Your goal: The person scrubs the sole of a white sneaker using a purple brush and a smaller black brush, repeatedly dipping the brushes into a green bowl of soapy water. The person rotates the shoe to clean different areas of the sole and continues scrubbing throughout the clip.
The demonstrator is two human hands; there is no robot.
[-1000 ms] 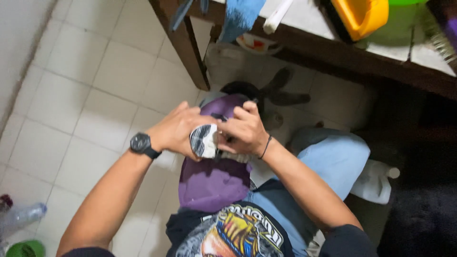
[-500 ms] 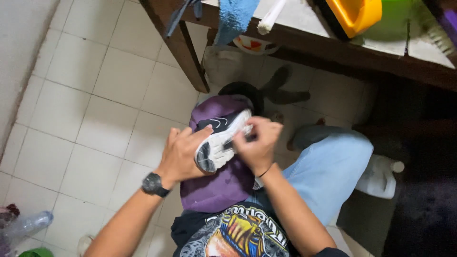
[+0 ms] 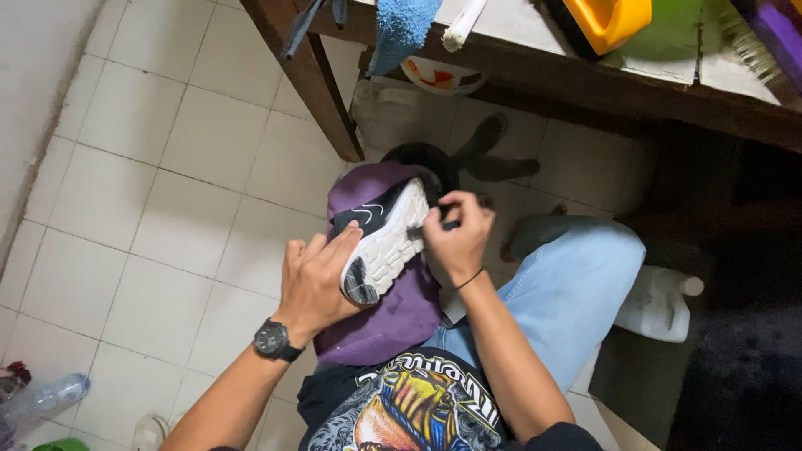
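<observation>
Black and white, the sneaker (image 3: 380, 242) lies sole-outward on a purple cloth (image 3: 393, 313) spread over the person's lap. The left hand (image 3: 317, 280) cups the shoe from the heel side, its fingers loosely curled along the white sole and the thumb tucked beneath, a black wristwatch (image 3: 274, 341) on the wrist. The right hand (image 3: 455, 234) is closed in a tight pinch on a small dark tool (image 3: 422, 230) whose kind cannot be made out; its tip meets the edge of the sole near the toe. A thin band circles that wrist.

Below the lap is a floor of pale square tiles (image 3: 159, 167). A dark wooden tabletop (image 3: 535, 71) crosses the upper part of the view, with a blue towel (image 3: 401, 29) hanging over its edge and a yellow container (image 3: 606, 21) on top. A white plastic jug (image 3: 660, 305) stands beside the person's jeans-clad knee (image 3: 576, 276), and a clear bottle (image 3: 42, 401) lies near the lower left corner.

Compared with half a second ago, the shoe sits in almost the same pose, the left hand has slid slightly lower along the sole, and the right hand has shifted a little toward the toe.
</observation>
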